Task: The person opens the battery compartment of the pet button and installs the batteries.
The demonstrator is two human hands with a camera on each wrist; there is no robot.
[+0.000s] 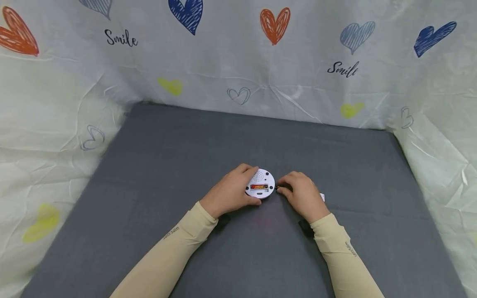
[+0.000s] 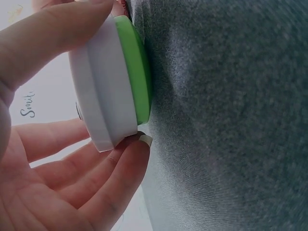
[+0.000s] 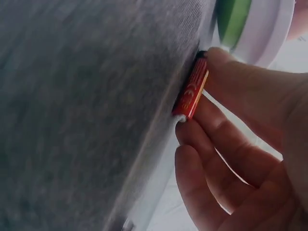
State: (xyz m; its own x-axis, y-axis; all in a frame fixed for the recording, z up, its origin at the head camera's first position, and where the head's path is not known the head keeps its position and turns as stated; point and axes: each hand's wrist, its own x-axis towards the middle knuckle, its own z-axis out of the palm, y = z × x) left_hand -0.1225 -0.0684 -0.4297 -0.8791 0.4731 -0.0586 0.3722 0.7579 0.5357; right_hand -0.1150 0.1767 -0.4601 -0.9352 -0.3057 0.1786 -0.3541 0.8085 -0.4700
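Grey cloth is lying beneath a stiff, likely light device the left hand is holding by its grippable rim; at its three o'clock, the right hand is pinching a probably slippery battery.

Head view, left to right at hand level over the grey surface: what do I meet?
Left hand → white round device → right hand → small white object, mostly hidden behind the right hand.
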